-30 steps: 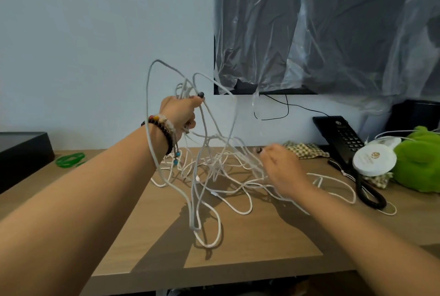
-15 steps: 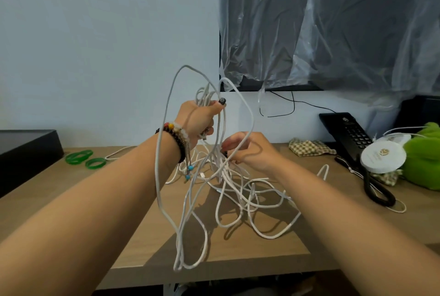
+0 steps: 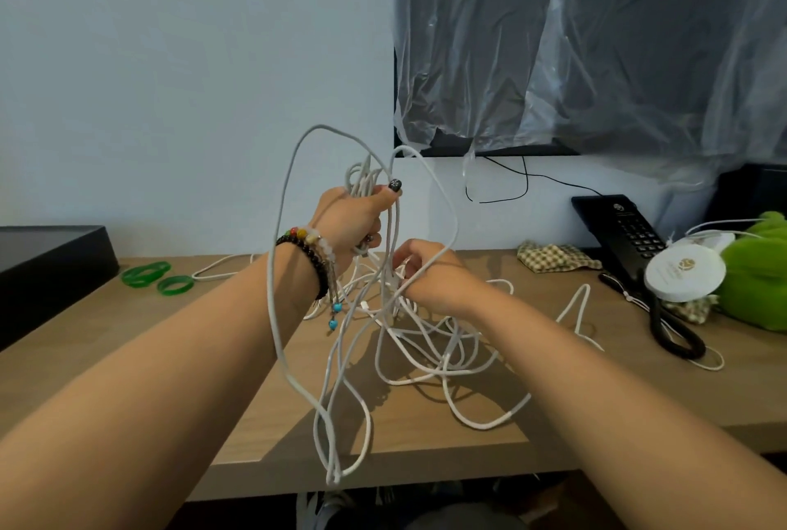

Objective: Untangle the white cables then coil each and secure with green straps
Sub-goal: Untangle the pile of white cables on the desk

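Hands grip white cables [image 3: 385,342]: left hand [image 3: 351,223] high, right hand [image 3: 430,274] lower.

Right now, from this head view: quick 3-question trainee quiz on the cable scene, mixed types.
1. True or false: the left hand grips a bunch of the white cables raised above the desk.
2. The green straps lie: A) by the black telephone, B) far left on the desk near the black box, C) on a wrist.
3. Fill in: the right hand pinches a strand just ____ the left hand.

Key: 1 true; 2 B; 3 below.
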Demonstrator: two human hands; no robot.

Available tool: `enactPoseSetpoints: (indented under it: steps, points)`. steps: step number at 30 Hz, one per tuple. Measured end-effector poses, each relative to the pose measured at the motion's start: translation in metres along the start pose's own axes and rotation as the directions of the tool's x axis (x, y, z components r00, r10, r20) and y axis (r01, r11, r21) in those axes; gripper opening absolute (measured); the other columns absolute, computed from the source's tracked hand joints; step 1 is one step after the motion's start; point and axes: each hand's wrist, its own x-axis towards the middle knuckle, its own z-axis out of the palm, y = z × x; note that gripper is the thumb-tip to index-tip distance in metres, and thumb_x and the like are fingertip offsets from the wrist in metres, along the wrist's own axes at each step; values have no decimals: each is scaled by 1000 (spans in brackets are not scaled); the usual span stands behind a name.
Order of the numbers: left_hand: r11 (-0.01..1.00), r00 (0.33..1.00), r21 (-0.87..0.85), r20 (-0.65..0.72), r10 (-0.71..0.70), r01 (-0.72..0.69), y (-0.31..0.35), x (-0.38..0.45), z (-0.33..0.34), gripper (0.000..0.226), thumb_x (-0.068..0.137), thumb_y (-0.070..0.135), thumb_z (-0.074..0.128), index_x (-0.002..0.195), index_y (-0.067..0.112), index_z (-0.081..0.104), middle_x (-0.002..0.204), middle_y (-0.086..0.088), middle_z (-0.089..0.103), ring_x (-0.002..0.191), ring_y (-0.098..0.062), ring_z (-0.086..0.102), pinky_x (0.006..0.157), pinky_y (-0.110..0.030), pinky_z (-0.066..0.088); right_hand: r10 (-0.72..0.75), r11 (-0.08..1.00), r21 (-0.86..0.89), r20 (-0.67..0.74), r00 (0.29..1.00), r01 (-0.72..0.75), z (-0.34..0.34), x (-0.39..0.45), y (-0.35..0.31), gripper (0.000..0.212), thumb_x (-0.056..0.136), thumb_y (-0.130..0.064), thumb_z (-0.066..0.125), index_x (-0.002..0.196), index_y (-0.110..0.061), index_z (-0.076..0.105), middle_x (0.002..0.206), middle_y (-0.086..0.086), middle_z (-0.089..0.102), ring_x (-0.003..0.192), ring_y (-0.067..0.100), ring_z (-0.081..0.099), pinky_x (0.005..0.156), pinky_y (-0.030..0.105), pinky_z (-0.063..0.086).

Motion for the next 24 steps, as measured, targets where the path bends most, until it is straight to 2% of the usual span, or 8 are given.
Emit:
enactPoseSetpoints:
  steps: [5, 7, 9, 11, 14, 17, 19, 24]
  points:
    - [1000, 1000, 9, 26, -8, 8, -6, -5, -8, 9, 90, 14, 68, 85, 12, 60, 55, 3, 35, 43, -10, 30, 43, -24, 30, -49, 990, -124, 95, 994, 61, 0, -1, 1, 37, 88, -3, 59, 116, -27, 66, 78, -11, 54, 65, 4, 48, 50, 14, 36]
    - [1000, 1000, 9, 25, -18, 18, -11, -7, -13, 8, 90, 14, 68, 90, 10, 62, 54, 4, 34, 43, -10, 30, 43, -23, 30, -84, 975, -191, 152, 985, 113, 3, -3, 0, 33, 89, -3, 58, 111, -24, 69, 88, -4, 61, 75, 11, 56, 59, 21, 47]
    - [999, 999, 22, 11, -42, 41, -16, -9, -20, 17, 89, 17, 69, 100, 4, 65, 52, 5, 34, 43, -11, 30, 43, -24, 31, -142, 964, -205, 135, 981, 167, 7, -3, 4, 13, 86, -9, 64, 89, -19, 72, 86, 3, 64, 80, 20, 61, 72, 36, 55]
    - [998, 998, 10, 1, -67, 67, -21, -10, -27, 21, 90, 19, 68, 101, 2, 64, 51, 5, 34, 43, -12, 30, 43, -25, 32, -187, 963, -183, 73, 980, 198, 10, -3, 13, 12, 88, -15, 66, 78, -19, 72, 84, 3, 63, 80, 20, 60, 76, 38, 52]
    - [993, 996, -82, -3, -91, 91, -24, -10, -37, 14, 94, 17, 63, 98, 6, 55, 49, 7, 32, 42, -11, 27, 41, -24, 30, -257, 964, -93, -109, 960, 248, 9, -3, 31, 15, 91, -11, 62, 97, -12, 75, 93, 5, 62, 89, 23, 59, 85, 41, 51]
    - [986, 992, -139, -68, -106, 96, -23, -8, -44, 15, 95, 15, 60, 105, 4, 57, 47, 8, 33, 42, -10, 28, 41, -24, 30, -345, 934, -173, -197, 918, 314, 6, -5, 43, 22, 91, -4, 60, 107, -11, 73, 92, -5, 56, 84, 12, 54, 79, 24, 44]
    - [981, 988, -170, -110, -108, 89, -21, -6, -45, 12, 95, 15, 60, 100, 3, 58, 47, 7, 33, 41, -10, 29, 40, -22, 30, -430, 894, -248, -250, 867, 372, 7, -6, 50, 21, 89, 1, 59, 104, -5, 73, 89, -2, 60, 80, 12, 54, 76, 20, 40]
    - [937, 967, -348, -238, -90, 1, 0, 5, -59, 11, 96, 12, 58, 87, 11, 51, 46, 6, 28, 38, -9, 25, 40, -21, 27, -262, 946, -289, -402, 877, 149, 4, -8, 95, 14, 85, 3, 62, 89, -2, 74, 83, 14, 66, 77, 32, 61, 71, 31, 43]
